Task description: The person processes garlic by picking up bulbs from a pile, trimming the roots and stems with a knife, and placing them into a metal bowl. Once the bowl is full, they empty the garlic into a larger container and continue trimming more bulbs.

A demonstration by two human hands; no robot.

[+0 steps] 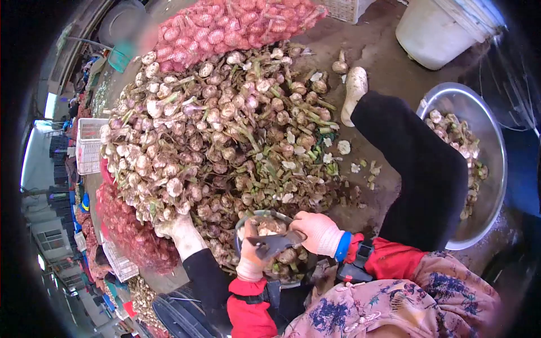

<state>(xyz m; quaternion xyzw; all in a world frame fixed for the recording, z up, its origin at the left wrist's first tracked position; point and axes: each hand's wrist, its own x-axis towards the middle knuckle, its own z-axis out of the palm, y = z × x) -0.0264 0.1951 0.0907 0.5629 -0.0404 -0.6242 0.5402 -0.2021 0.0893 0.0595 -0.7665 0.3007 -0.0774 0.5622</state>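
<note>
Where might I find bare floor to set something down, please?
Bare floor lies between the white bucket, right foot and metal basin. Scraps litter the patch between right leg and garlic pile. It is crowded around the left hand, right hand and bowl, and beside the red sacks.

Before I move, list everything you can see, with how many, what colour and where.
Garlic bulbs: too many to count, whitish and purple, heaped on the floor
Scraps: many, green and white, by the heap's right side
Mesh sacks: at least two, red, behind and left of the heap
Crates: at least three, white, left and top
Basket: one, teal, upper left
Bucket: one, white, upper right
Basin: one, silver, far right, garlic inside
Bowl: one, grey, under the hands, garlic inside
Blade: one, dark grey, above the bowl
Background: too small to itemise
Legs: two, black trousers, either side of the bowl
Sleeves: two, red cuffs, bottom
Left hand: one, pinkish glove, left of the bowl's middle
Right hand: one, pink-and-white glove, at the blade's right end
</note>
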